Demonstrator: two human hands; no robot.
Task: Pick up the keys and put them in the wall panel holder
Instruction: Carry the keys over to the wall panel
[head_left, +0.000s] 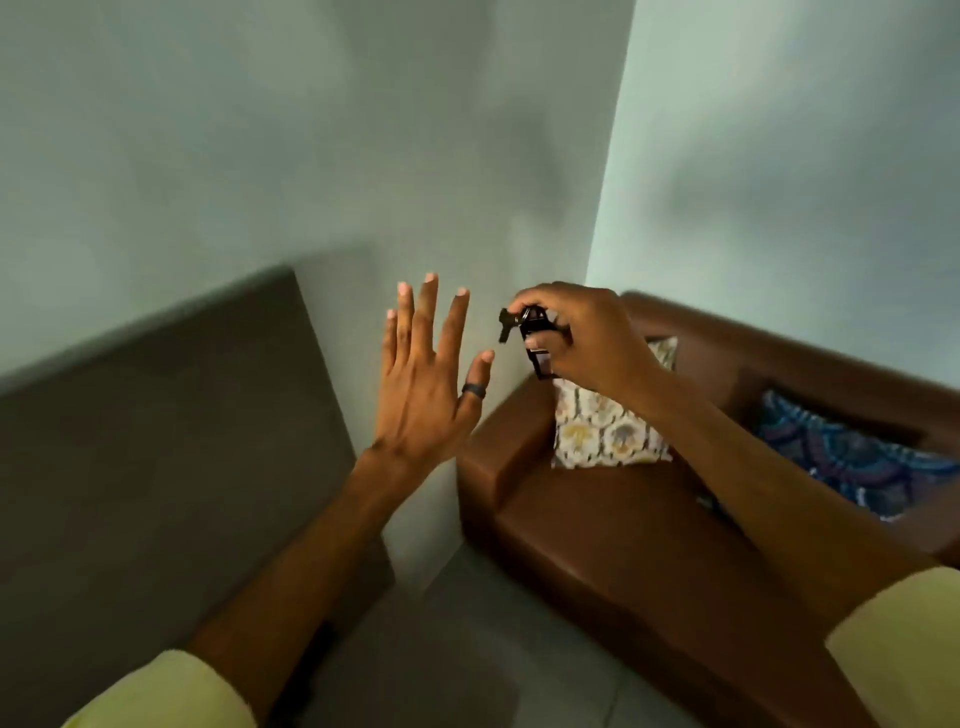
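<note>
My right hand (582, 332) is raised in front of the wall corner, fingers closed around a dark bunch of keys (524, 332). A key tip sticks out to the left and a dark fob hangs below the fingers. My left hand (426, 379) is held up flat just left of the keys, fingers spread, a dark ring on the thumb, holding nothing. A small gap separates the two hands. No wall panel holder shows in the view.
A brown leather sofa (597, 519) fills the right, with a patterned cream cushion (602, 426) and a blue patterned cushion (852, 457). A dark flat panel (171, 441) leans at the left. Pale green walls (311, 130) meet at a corner behind the hands. Grey floor tiles (467, 649) lie below.
</note>
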